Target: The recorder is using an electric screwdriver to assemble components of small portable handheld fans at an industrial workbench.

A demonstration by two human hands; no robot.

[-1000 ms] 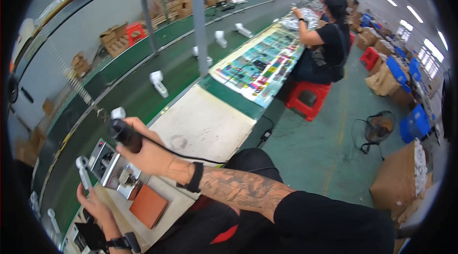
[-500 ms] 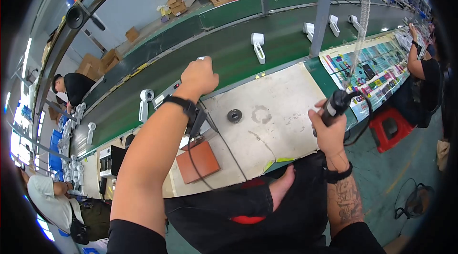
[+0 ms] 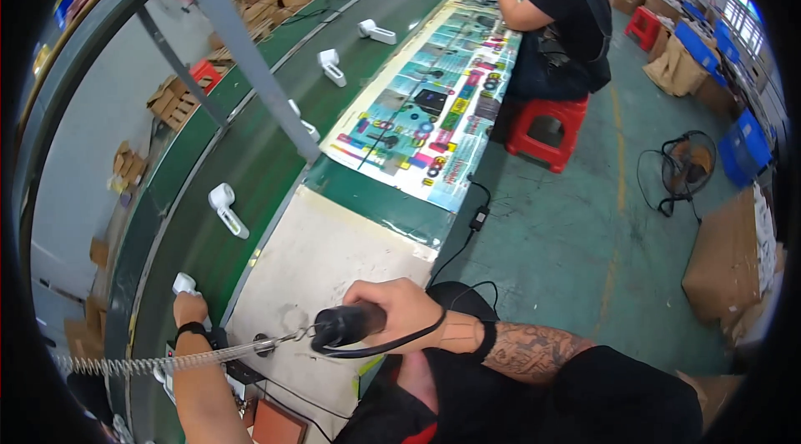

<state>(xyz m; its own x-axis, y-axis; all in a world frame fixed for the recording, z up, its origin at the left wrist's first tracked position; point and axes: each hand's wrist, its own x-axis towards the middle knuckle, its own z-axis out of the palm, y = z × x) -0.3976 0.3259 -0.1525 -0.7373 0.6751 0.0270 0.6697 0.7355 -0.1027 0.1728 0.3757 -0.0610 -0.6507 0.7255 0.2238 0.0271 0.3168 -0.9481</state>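
My left hand (image 3: 191,310) reaches out over the green conveyor belt, its fingers closed on a white handheld fan (image 3: 184,284); most of the fan is hidden by the hand. My right hand (image 3: 409,312) is wrapped round a black electric screwdriver (image 3: 344,326) above the pale worktop (image 3: 288,264). A clear coiled line hooks to the screwdriver's end, and its black cord loops over my right wrist. A dark round ring (image 3: 264,345) lies on the worktop, partly behind the coil. Another white fan (image 3: 227,210) lies on the belt farther along.
Several more white fans lie up the conveyor belt (image 3: 275,162). A grey post (image 3: 242,43) rises at its near edge. Beyond my worktop, a printed sheet (image 3: 417,110) covers the bench where a co-worker sits on a red stool (image 3: 546,131). A reddish-brown block (image 3: 278,423) sits by my left forearm.
The view has swung to the right, bringing the co-worker and floor into sight. My left hand stays at the belt with the fan; my right hand still holds the screwdriver, now turned to point left.
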